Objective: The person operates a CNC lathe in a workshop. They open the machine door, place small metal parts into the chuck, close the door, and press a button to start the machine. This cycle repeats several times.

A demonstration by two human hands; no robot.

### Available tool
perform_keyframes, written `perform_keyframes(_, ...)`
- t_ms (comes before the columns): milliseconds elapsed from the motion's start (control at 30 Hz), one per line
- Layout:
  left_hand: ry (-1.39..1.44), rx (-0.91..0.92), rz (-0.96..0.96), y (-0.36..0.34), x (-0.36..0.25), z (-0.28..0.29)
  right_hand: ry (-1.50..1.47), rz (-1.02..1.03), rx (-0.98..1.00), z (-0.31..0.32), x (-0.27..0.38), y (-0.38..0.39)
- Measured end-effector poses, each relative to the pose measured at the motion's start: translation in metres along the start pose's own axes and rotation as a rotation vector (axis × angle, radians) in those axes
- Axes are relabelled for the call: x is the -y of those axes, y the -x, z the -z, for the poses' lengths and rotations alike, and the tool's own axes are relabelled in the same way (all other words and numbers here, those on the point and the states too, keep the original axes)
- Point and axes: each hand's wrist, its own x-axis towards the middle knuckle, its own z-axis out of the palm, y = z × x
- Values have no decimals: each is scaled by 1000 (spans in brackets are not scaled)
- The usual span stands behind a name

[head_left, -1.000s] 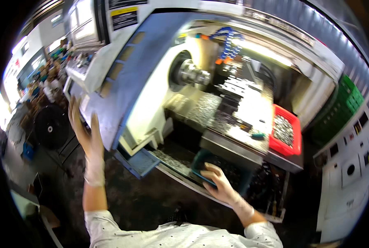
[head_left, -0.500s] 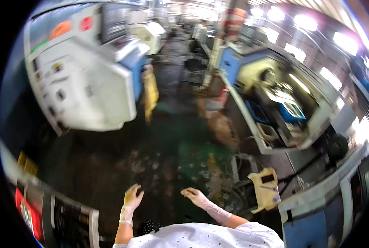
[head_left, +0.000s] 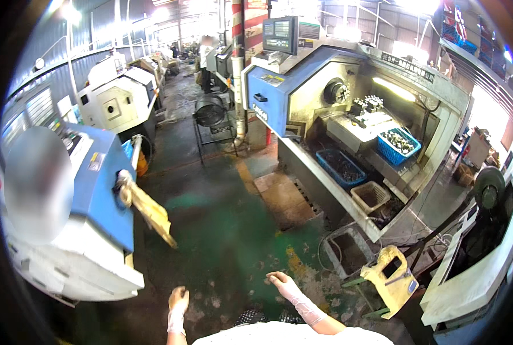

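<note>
Grey bin (head_left: 348,248), lower right of frame, lies up-right from right hand (head_left: 284,287), nearer one; its fingers loosely apart, nothing held; left hand (head_left: 178,300) curled, cannot tell whether closed

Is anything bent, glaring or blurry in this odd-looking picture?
Head view: straight edges bend toward the dark rim; head view: a lamp glares at upper right, while the floor is dim; head view: a grey oval blur at left, but the left hand and right hand look fairly sharp.
</note>
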Motion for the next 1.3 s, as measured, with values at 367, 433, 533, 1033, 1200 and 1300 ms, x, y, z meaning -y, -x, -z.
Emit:
perform_keyframes(367,113,6,-905,-244,-285,-86,65,-146,-436,130,-37,-159)
perform_keyframes(433,149,-22,-962,-273,-309,-98,103,-72,-432,148,-18,-206)
perform_keyframes(533,139,-62,-959,-316,-340,-107,190,68,-369,161,20,-294)
perform_keyframes(1033,253,-392,-1181,-527,-549,-166,4,238,-623,238,79,-534)
perform_keyframes(1200,461,-426,-1353,-562,-543,-194,595,638,-987,341,168,-557)
perform_keyframes(1300,395,-421,-1344,-562,-530,-185,738,757,-1168,432,212,-593)
